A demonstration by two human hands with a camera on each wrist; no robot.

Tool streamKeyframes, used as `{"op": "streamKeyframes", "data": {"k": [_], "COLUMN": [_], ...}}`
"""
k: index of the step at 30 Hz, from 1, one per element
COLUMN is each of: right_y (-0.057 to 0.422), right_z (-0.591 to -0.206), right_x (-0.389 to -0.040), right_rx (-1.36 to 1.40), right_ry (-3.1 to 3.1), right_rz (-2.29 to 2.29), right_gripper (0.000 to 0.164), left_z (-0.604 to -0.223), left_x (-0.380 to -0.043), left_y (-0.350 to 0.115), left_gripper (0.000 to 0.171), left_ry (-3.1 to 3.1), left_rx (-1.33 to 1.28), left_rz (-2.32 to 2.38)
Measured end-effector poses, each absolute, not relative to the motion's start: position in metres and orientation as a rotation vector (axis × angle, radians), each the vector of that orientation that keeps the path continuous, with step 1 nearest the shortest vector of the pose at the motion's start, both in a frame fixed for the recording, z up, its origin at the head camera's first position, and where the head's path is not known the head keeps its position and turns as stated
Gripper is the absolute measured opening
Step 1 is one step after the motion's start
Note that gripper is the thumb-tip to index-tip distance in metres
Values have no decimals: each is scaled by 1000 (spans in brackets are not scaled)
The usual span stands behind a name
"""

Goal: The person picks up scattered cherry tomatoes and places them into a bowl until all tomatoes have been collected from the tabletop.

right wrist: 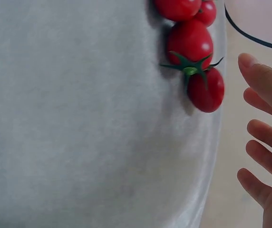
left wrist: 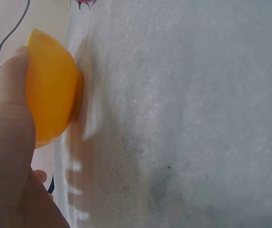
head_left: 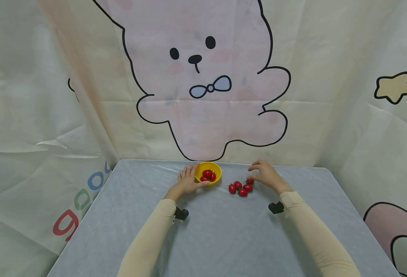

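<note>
A yellow bowl [head_left: 219,176] stands near the table's far edge with several red cherry tomatoes [head_left: 207,173] inside. My left hand [head_left: 187,182] holds it from the left, thumb along the near side and fingers spread at the left side. In the left wrist view the thumb lies against the orange-looking bowl [left wrist: 53,90] near its rim. To the right, several more cherry tomatoes [head_left: 242,192] with green stems lie in a loose cluster. My right hand [head_left: 266,175] hovers at the cluster's right, fingers loosely bent, thumb near the rightmost tomato [right wrist: 207,92], nothing between the fingers.
A grey-blue cloth covers the table [head_left: 231,238]. Behind it hangs a pale backdrop [head_left: 311,127] with a cartoon bear, close beyond the bowl and tomatoes. Side curtains [head_left: 16,173] stand left and right. Dark straps with small black parts [head_left: 181,214] sit at the wrists.
</note>
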State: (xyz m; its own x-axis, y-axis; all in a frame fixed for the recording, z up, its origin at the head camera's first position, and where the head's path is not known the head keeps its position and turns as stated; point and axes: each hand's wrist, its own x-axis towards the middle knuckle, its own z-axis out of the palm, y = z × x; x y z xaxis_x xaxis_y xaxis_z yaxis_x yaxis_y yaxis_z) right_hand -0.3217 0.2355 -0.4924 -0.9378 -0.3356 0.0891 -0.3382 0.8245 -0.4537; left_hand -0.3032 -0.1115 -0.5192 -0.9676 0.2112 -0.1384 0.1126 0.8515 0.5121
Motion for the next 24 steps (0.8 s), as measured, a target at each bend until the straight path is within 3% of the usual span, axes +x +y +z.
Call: {"op": "streamKeyframes", "data": {"k": [24], "right_y": [249], "right_z": [-521], "right_x": [-319], "right_rx": [617], "right_ry": [-2954], "right_rz": [662], "right_gripper": [35], "left_z": [-524], "left_x": [-306], "left_y": [-112], "left_gripper": [102], "left_ry": [2833], "left_rx": [241], "left_rz": [781]}}
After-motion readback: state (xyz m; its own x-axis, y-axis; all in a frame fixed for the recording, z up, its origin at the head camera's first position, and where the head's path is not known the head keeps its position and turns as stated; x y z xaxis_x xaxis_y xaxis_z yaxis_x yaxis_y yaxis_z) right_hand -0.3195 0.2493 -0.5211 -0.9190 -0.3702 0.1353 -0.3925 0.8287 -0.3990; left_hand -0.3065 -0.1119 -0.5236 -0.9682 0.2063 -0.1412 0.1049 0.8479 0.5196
